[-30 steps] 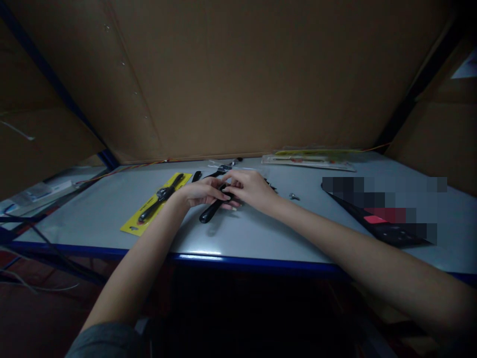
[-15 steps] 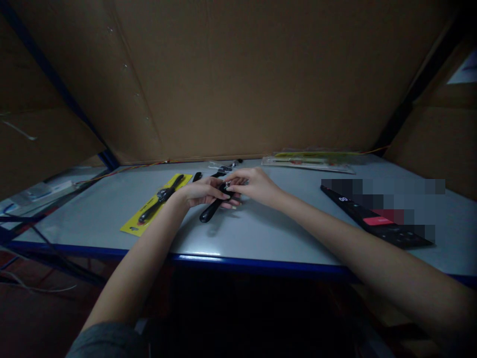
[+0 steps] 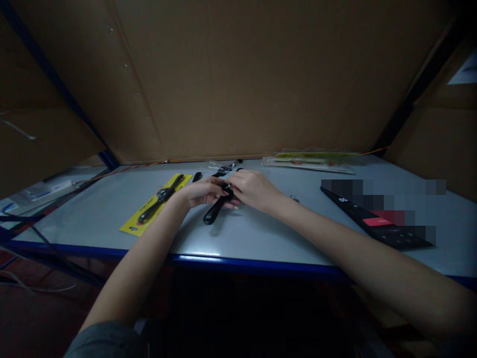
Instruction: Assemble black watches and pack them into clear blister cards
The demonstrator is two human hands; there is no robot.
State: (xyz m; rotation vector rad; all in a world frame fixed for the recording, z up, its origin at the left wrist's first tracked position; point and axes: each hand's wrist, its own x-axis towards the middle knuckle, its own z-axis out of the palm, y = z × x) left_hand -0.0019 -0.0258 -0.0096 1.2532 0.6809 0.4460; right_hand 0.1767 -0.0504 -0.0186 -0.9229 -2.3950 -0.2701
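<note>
Both my hands meet over a black tool with a long handle that lies on the pale table. My left hand rests curled on its upper part. Fingers of my right hand are pinched at the tool's metal head, where the two hands touch. The handle sticks out toward me below the hands. A similar black tool on a yellow card lies just left of my left wrist.
A black panel with a red patch lies at the right. Small metal parts and a flat clear packet lie near the cardboard back wall. A blue rim marks the table's near edge.
My right hand has closed in onto the tool's head beside my left hand, and the handle has shifted slightly to the right. The left hand has hardly moved.
</note>
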